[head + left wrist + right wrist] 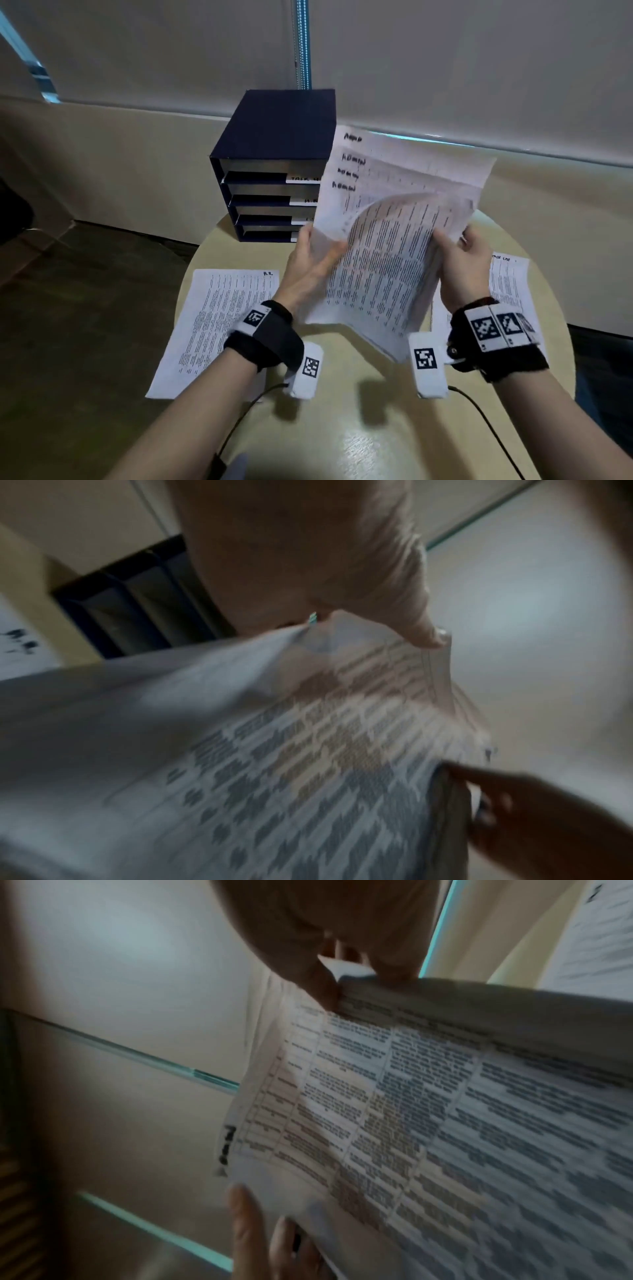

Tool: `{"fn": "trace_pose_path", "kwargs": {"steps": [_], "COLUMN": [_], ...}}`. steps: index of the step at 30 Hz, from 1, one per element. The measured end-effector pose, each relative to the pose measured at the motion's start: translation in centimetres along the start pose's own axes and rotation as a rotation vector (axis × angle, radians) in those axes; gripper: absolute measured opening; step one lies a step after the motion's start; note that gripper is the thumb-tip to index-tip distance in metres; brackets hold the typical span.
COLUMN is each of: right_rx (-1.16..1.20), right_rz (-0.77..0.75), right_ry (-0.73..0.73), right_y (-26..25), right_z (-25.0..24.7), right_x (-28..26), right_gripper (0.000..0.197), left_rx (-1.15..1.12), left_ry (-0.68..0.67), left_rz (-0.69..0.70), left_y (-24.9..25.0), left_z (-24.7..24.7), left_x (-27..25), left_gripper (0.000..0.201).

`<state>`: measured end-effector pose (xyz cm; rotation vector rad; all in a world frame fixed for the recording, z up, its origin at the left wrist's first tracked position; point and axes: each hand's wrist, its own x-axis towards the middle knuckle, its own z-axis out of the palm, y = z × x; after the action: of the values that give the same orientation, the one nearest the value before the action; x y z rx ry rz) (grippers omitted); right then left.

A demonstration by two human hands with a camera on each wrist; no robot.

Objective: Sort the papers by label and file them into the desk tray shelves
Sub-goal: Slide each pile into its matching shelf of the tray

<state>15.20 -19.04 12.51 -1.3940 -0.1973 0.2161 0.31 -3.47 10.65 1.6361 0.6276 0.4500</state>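
Head view: both grips pinch fanned papers [387, 246], hiding tray [274, 164] labels.

Your left hand [308, 561] pinches the top of the blurred stack of papers [274, 764]; your right hand [534, 818] grips its far edge. The dark desk tray shelves [137, 601] sit beyond your left hand.

Office: desk tray shelves [270, 202], papers [394, 246]

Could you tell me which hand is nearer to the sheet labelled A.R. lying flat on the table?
Left. The left hand holds the raised stack of papers just right of and above the A.R. sheet; the right hand holds the stack's far side.
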Motion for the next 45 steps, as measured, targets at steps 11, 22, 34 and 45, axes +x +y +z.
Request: {"fn": "trace_pose_path", "kwargs": {"steps": [11, 22, 34, 45], "right_rx": [-0.047, -0.027, -0.424, -0.691], "right_rz": [0.033, 0.327, 0.315, 0.606], "right_ry": [-0.16, -0.021, -0.035, -0.47], "right_y": [4.3, 7.4, 11.0, 16.6], "right_z": [1.5, 1.9, 1.9, 8.4], "right_x": [-3.4, -1.6, -1.7, -1.3], "right_gripper": [0.034, 0.044, 0.02, 0.046], "left_rx": [0.228, -0.012, 0.232, 0.23], "left_ry": [0.282, 0.361, 0.228, 0.345], "left_rz": [-0.022, -0.264, -0.385, -0.54], "left_y": [-4.4, -8.5, -12.4, -14.3], "left_z": [3.3, 3.3, 2.8, -6.8], "left_x": [-1.8, 0.2, 0.9, -1.6], "left_gripper": [0.073, 0.021, 0.057, 0.044]}}
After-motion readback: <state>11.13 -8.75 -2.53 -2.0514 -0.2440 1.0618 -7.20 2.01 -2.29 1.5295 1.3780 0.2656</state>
